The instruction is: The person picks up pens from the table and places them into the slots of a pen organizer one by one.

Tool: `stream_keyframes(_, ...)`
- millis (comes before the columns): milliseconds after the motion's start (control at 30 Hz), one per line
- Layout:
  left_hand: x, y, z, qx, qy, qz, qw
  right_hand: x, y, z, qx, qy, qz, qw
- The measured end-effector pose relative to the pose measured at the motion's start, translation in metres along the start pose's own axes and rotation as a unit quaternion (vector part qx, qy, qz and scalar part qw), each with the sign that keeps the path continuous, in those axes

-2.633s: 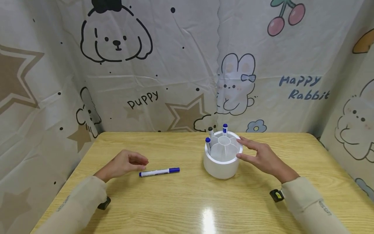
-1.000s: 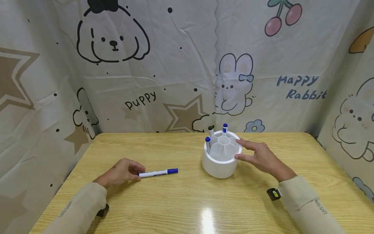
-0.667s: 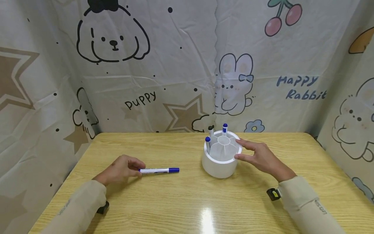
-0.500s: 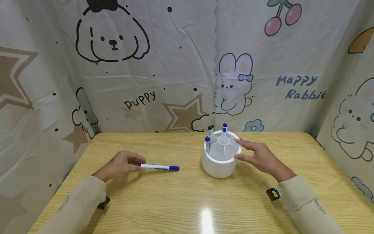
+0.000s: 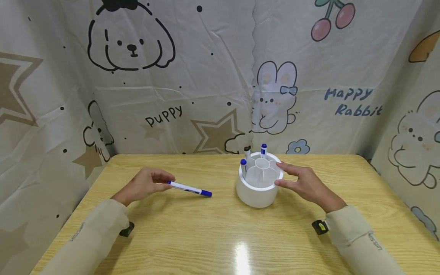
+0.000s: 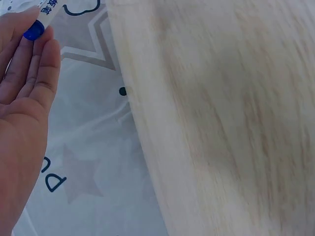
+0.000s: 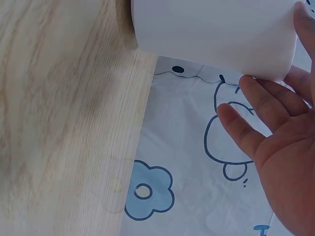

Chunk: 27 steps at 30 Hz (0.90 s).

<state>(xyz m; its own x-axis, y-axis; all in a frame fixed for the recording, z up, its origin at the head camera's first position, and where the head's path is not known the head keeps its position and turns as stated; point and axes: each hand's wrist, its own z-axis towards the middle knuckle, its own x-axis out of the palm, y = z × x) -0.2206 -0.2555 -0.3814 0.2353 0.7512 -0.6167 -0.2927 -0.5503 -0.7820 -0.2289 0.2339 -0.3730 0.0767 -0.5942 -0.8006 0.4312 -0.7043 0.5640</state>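
My left hand (image 5: pixel 144 185) pinches the tail end of a white marker (image 5: pixel 187 188) between thumb and fingertips. Its blue cap points right and slopes down, above the table. In the left wrist view, the marker's blue end (image 6: pixel 34 30) shows between the fingers. To the right stands a round white pen holder (image 5: pixel 257 196) with divided compartments around a central ring. Two blue-capped markers (image 5: pixel 243 168) and one dark-capped marker (image 5: pixel 247 152) stand in it, at its left and back. My right hand (image 5: pixel 311 187) touches the holder's right side with spread, fairly straight fingers, thumb tip at the rim.
A light wood-grain table (image 5: pixel 192 236) lies under both hands. Behind it and along both sides hangs a printed cloth (image 5: pixel 213 84) with cartoon drawings, close to the table's back edge. Small black devices (image 5: pixel 320 227) are worn at both wrists.
The left hand has taken hold of the marker's tail end and raised it from the table, so the marker now tilts cap-down. The right hand keeps its place at the pen holder.
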Motion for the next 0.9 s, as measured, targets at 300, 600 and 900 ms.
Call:
stream_keyframes(300,0.002,-0.012,0.004,0.001,-0.037,-0.051,0.998,0.0,0.0,0.0,0.006,-0.001,0.005,1.0)
stream_keyframes(600,0.005,-0.015,0.007,0.005,-0.066,-0.066,0.9956,0.001,0.001,-0.001,0.013,0.002,0.006,1.0)
stream_keyframes(900,0.007,-0.021,0.012,0.007,-0.076,-0.089,0.9931,0.001,0.002,-0.002,0.013,0.0,0.005,1.0)
